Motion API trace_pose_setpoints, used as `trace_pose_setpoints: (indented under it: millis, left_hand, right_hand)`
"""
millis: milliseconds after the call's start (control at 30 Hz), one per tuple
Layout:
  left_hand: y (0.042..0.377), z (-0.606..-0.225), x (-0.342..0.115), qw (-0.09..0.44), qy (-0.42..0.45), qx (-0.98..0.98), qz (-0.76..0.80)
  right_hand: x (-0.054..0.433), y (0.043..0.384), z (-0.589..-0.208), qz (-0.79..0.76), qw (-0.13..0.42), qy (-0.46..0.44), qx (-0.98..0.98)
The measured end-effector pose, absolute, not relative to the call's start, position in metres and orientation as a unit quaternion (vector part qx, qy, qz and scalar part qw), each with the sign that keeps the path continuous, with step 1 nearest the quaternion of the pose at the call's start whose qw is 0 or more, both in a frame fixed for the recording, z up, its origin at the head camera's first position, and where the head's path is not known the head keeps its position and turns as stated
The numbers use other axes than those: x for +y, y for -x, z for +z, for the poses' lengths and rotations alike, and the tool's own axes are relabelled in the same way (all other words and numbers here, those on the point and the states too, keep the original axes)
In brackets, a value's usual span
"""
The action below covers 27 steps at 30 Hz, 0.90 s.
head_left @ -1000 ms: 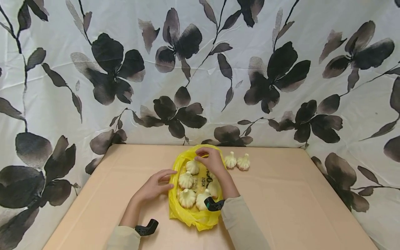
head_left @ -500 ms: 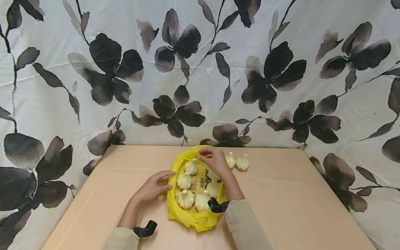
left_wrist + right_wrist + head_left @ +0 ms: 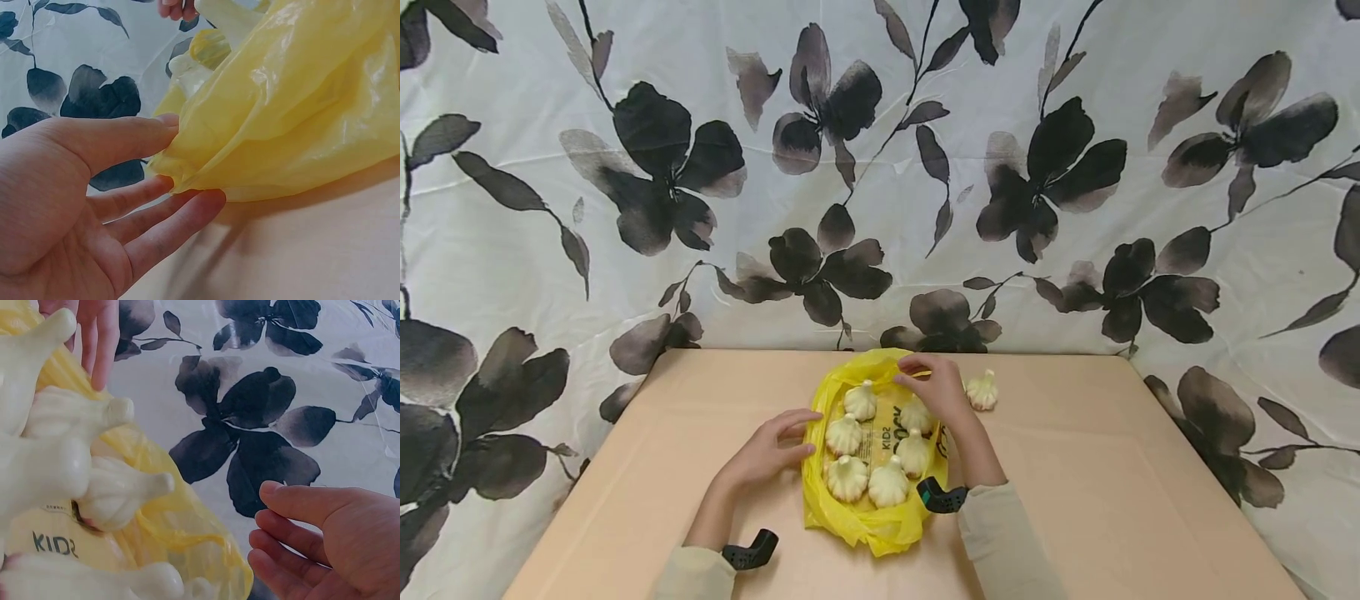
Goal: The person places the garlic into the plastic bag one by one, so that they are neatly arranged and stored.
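A yellow plastic bag (image 3: 842, 521) lies with its mouth spread wide, and several garlic bulbs (image 3: 847, 477) sit inside around dark printed lettering. At the bag's left side, my left hand (image 3: 767, 450) touches the plastic with nearly straight fingers (image 3: 169, 234); a fold lies between thumb and fingers in the left wrist view. My right hand (image 3: 936, 387) hovers over the bag's far right rim, its fingers loosely bent with nothing between them. The right wrist view shows the same empty hand (image 3: 319, 537) beside the yellow rim. Another garlic bulb (image 3: 982, 389) stands on the table just right of it.
The bag rests on a pale tan table (image 3: 1097, 492), whose far edge meets a white cloth (image 3: 925, 50) with dark flowers. Black bands (image 3: 751, 550) circle both wrists below beige sleeves.
My right hand has drifted right, away from the bag's middle. It now covers one of the two garlic bulbs on the table and reveals more bulbs inside. My left hand stays put.
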State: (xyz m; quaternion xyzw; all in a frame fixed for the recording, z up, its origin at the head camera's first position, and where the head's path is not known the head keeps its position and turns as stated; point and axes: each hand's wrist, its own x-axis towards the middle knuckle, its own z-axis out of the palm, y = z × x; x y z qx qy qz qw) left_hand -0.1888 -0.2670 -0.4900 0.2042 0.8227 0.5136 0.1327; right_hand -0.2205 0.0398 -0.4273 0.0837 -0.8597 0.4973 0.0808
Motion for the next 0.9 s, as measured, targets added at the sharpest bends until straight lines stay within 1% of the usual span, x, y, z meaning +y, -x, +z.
trace_pose_setpoints:
  millis: [333,900]
  left_hand:
    - [0.191,-0.489,-0.265,0.126,-0.208,0.825,0.509]
    - [0.191,-0.486,-0.262,0.126,-0.197,0.825,0.514]
  right_hand:
    - [0.064,0.216,-0.426,0.49,0.106,-0.061,-0.863]
    - [0.103,0.217,-0.44,0.468,0.116,-0.026,-0.876]
